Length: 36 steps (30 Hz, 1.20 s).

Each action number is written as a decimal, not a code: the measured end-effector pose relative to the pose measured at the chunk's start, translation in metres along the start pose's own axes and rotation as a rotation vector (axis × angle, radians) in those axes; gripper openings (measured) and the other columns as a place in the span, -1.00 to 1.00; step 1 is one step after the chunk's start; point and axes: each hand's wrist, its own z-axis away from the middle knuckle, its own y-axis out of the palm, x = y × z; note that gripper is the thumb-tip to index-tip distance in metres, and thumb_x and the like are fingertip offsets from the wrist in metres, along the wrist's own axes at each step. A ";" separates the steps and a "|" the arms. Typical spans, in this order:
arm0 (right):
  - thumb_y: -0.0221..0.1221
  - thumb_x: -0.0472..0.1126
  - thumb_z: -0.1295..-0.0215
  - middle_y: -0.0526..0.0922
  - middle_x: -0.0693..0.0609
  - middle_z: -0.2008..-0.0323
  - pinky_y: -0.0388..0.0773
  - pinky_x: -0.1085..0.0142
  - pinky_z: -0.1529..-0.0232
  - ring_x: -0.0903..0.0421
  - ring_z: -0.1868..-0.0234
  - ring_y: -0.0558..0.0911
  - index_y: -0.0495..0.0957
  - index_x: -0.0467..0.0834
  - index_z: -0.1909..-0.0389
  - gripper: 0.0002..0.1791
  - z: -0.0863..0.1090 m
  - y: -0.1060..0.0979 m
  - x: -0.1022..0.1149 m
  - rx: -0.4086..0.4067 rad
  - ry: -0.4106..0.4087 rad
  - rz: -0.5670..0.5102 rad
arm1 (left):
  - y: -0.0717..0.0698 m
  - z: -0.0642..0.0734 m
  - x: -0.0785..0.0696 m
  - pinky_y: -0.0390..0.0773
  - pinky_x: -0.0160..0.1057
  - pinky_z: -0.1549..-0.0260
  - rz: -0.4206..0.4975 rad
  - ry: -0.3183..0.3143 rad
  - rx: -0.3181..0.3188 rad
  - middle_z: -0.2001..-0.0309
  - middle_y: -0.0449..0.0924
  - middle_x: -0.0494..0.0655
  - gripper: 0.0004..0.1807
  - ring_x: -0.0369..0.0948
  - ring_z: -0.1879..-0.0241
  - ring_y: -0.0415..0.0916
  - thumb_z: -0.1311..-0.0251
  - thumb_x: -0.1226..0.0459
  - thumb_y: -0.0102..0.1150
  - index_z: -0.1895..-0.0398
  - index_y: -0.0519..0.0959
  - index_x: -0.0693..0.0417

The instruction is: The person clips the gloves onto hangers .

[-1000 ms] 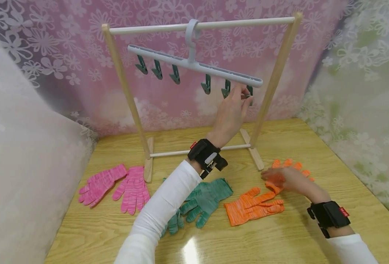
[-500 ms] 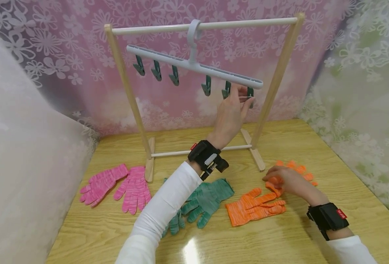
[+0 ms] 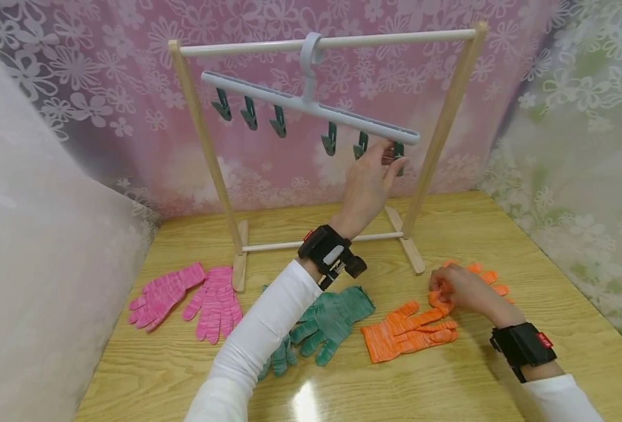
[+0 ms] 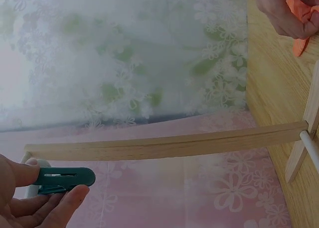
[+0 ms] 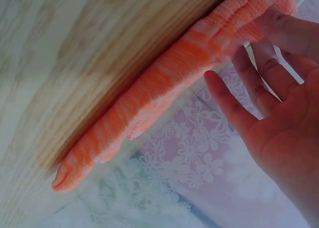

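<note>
My left hand [image 3: 364, 184] reaches up to the grey hanger [image 3: 284, 99] and pinches the rightmost dark green clip [image 3: 399, 153] between thumb and fingers. In the left wrist view, the clip [image 4: 72, 177] points sideways from the fingers. On the right of the table, my right hand [image 3: 466, 288] grips the cuff end of an orange knit glove [image 3: 489, 275], whose fingers point away to the back. The right wrist view has the thumb on the bunched cuff of that glove [image 5: 164, 71]. Its mate, another orange glove [image 3: 395, 334], lies flat just left of it.
The hanger hangs tilted, right end low, from a rack's white rod [image 3: 237, 48], with several more clips [image 3: 277, 123] along it. Pink gloves [image 3: 216, 305] lie at left, green gloves [image 3: 334, 316] in the middle, partly under my left sleeve. The rack's wooden foot [image 3: 412, 255] stands near the right hand.
My right fingers have closed in on the orange glove's cuff and shifted slightly right. The left hand stays at the end clip, which sits a little lower with the hanger's right end.
</note>
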 end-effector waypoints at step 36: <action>0.28 -0.18 -0.41 0.74 -0.24 0.13 0.63 0.00 0.28 -0.25 0.17 0.68 0.68 -0.19 0.02 -0.78 -0.023 -0.030 0.015 -0.505 0.076 -0.107 | -0.002 -0.001 0.008 0.59 -0.47 -0.01 0.184 -0.077 0.105 -0.07 0.66 0.06 -0.61 -0.16 -0.09 0.63 -0.48 0.15 0.12 -0.20 0.44 0.19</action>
